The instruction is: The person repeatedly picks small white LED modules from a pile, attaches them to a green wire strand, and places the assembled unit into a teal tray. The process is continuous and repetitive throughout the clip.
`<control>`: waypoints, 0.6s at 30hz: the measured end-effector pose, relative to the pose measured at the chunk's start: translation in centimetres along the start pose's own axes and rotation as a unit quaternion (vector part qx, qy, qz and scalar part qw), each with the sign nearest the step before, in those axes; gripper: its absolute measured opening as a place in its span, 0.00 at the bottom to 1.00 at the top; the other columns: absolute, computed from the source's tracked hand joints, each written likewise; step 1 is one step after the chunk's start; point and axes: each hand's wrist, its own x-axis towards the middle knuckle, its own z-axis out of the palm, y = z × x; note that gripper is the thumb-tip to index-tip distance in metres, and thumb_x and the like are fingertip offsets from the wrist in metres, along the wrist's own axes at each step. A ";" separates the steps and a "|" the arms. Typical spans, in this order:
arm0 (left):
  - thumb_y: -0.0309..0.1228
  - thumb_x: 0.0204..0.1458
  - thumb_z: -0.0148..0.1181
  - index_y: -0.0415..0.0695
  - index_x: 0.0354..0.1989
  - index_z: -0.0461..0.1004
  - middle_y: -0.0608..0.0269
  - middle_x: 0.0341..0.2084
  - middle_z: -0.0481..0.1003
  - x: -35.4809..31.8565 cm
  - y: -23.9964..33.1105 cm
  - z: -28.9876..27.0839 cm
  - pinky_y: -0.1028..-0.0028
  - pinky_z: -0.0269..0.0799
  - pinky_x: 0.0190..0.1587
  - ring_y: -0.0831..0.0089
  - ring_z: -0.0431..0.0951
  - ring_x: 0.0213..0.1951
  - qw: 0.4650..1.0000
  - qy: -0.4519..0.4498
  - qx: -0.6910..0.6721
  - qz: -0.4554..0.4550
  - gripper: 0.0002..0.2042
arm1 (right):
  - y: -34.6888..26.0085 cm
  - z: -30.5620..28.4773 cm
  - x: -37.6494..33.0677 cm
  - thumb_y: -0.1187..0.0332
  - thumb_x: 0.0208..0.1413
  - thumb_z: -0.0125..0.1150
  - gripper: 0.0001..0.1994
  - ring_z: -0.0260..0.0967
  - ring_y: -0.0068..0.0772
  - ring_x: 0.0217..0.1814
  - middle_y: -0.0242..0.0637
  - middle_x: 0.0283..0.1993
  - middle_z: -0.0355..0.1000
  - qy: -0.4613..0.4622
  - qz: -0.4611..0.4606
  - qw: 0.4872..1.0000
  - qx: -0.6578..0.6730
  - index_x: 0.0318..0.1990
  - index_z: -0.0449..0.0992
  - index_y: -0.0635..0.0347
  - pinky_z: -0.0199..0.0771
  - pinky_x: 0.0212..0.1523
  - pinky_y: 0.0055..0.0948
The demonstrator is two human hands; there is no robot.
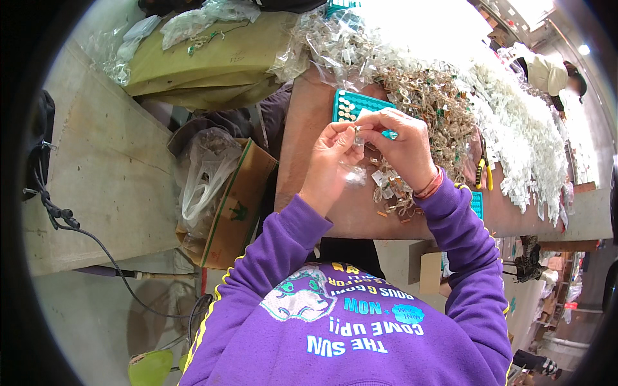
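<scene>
Left hand (330, 166): raised over the desk (309, 128), fingertips pinched in a narrow grip on a small clear part (357, 136).
Right hand (404, 149): meets the left at that part, thumb and forefinger closed on it from the other side; a small teal piece (389, 134) shows at its fingers.
Part's place: held in the air between both hands, above the loose clear and brown bits (389, 190), not resting on anything.
Teal tray (357, 104): just behind the hands, some cells filled.
Step, as judged: fitting or pulling apart one small piece, mid-handling.
Next move calls for: steady fine finger pressure, likely a short reach to the tray.
Nearby: yellow-handled pliers (483, 168) right of the hands; bag-lined cardboard box (233, 204) by the desk's left side.
</scene>
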 end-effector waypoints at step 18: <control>0.31 0.62 0.53 0.44 0.44 0.67 0.58 0.35 0.74 0.3 0.2 -1.0 0.80 0.72 0.33 0.76 0.73 0.30 0.994 0.076 -0.074 0.028 0.07 | 10.5 4.7 5.2 0.63 0.55 0.56 0.08 0.75 0.42 0.37 0.33 0.35 0.74 -0.064 0.011 0.974 -0.216 0.37 0.82 0.49 0.74 0.40 0.38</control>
